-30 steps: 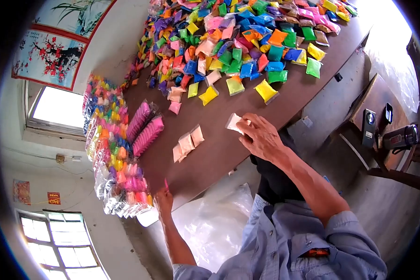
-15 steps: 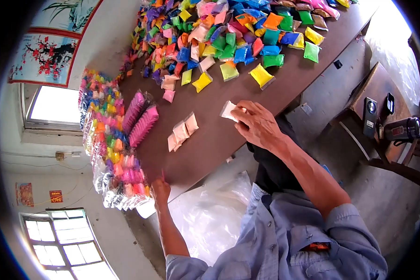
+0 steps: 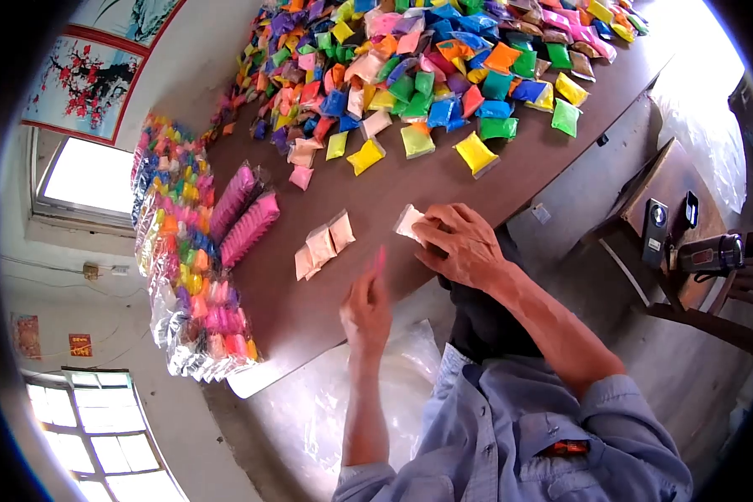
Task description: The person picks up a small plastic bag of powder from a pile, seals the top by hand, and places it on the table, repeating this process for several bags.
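My right hand (image 3: 463,244) is closed on a pale peach packet (image 3: 407,222) at the table's near edge. To its left, my left hand (image 3: 366,311) is raised near the edge, blurred by motion, its fingers pinched on a thin pink object (image 3: 381,258). Between my hands and the stacked bags, a few pale peach packets (image 3: 322,244) lie overlapping in a short row on the brown table (image 3: 301,305). Two long clear bags of pink pieces (image 3: 249,228) lie further left.
Many colourful packets (image 3: 418,84) are heaped across the table's far side. Bundled bags of coloured pieces (image 3: 197,284) line the left end. A wooden stool (image 3: 686,184) at the right holds a dark device (image 3: 655,226) and a black cup (image 3: 711,253). Clear plastic sheeting (image 3: 309,418) lies below the table.
My left hand has moved right and up from the table's left corner, carrying the thin pink object towards my right hand. My right hand still holds the peach packet. The view has shifted slightly.
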The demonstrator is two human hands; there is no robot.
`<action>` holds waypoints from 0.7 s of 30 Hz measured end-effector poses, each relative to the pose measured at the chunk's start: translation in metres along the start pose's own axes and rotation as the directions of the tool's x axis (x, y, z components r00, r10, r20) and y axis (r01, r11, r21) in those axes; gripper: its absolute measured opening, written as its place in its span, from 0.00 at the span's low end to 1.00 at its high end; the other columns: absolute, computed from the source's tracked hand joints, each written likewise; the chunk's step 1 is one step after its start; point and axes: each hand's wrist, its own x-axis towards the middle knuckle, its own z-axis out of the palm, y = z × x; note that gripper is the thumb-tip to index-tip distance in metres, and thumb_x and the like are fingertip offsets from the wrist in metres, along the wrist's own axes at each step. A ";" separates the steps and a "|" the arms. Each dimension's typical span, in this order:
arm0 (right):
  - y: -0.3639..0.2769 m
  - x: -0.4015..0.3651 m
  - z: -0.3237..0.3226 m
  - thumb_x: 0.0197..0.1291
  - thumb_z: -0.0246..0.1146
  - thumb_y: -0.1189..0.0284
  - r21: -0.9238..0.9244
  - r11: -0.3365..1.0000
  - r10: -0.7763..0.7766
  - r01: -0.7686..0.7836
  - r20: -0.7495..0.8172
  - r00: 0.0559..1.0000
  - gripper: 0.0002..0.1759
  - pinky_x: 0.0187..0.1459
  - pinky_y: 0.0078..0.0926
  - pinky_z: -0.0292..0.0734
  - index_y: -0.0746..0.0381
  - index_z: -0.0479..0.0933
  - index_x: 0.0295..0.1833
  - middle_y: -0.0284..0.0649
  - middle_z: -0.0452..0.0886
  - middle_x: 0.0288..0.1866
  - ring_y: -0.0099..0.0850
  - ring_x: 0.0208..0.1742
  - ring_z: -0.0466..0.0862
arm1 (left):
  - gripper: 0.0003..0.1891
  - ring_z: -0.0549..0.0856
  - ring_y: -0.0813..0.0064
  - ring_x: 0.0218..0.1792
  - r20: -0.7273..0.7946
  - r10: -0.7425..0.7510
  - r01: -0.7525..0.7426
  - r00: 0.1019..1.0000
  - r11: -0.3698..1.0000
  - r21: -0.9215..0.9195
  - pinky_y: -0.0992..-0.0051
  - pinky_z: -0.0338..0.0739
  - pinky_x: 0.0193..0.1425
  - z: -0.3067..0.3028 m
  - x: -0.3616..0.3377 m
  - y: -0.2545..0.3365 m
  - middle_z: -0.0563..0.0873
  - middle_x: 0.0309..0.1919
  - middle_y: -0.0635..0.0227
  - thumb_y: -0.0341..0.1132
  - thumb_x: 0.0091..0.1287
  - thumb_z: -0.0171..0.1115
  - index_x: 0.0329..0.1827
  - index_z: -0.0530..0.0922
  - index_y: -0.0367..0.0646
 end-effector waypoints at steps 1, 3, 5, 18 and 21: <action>0.001 0.000 -0.001 0.56 0.77 0.69 0.013 1.000 -0.011 0.011 -0.013 1.000 0.20 0.57 0.39 0.80 0.48 0.81 0.54 0.35 0.79 0.55 0.39 0.54 0.82 | 0.09 0.87 0.64 0.30 -0.010 -0.060 0.060 0.998 0.997 -0.045 0.64 0.81 0.39 0.011 0.008 0.007 0.88 0.31 0.56 0.34 0.77 0.65 0.51 0.86 0.37; -0.001 0.001 -0.003 0.56 0.76 0.69 0.001 1.000 -0.013 0.013 -0.018 1.000 0.18 0.58 0.37 0.79 0.49 0.82 0.52 0.34 0.79 0.54 0.38 0.54 0.83 | 0.09 0.88 0.66 0.31 -0.010 -0.116 0.115 0.993 0.989 -0.091 0.66 0.82 0.39 0.032 0.020 0.015 0.88 0.32 0.56 0.34 0.77 0.66 0.49 0.87 0.36; 0.000 -0.001 -0.002 0.57 0.76 0.69 -0.005 1.000 -0.010 0.010 -0.027 1.000 0.17 0.58 0.35 0.78 0.50 0.82 0.51 0.34 0.80 0.53 0.37 0.54 0.83 | 0.09 0.88 0.68 0.31 -0.072 -0.051 0.041 0.996 0.990 -0.135 0.68 0.81 0.38 0.052 0.027 0.013 0.89 0.31 0.56 0.35 0.76 0.68 0.47 0.87 0.37; 0.002 -0.001 0.001 0.52 0.77 0.69 0.005 1.000 0.014 -0.014 0.023 1.000 0.21 0.58 0.36 0.79 0.49 0.82 0.53 0.34 0.80 0.56 0.37 0.55 0.83 | 0.08 0.89 0.55 0.29 -0.047 -0.135 0.133 0.990 0.990 -0.047 0.62 0.81 0.36 0.059 0.052 0.012 0.88 0.28 0.55 0.34 0.72 0.70 0.37 0.86 0.39; 0.000 -0.003 -0.004 0.52 0.76 0.70 -0.002 1.000 0.026 -0.026 0.028 0.999 0.21 0.57 0.36 0.79 0.49 0.83 0.53 0.34 0.80 0.57 0.37 0.55 0.83 | 0.09 0.88 0.57 0.27 -0.101 -0.127 0.120 0.987 0.990 -0.067 0.62 0.81 0.36 0.060 0.056 0.005 0.88 0.26 0.56 0.34 0.73 0.70 0.36 0.86 0.39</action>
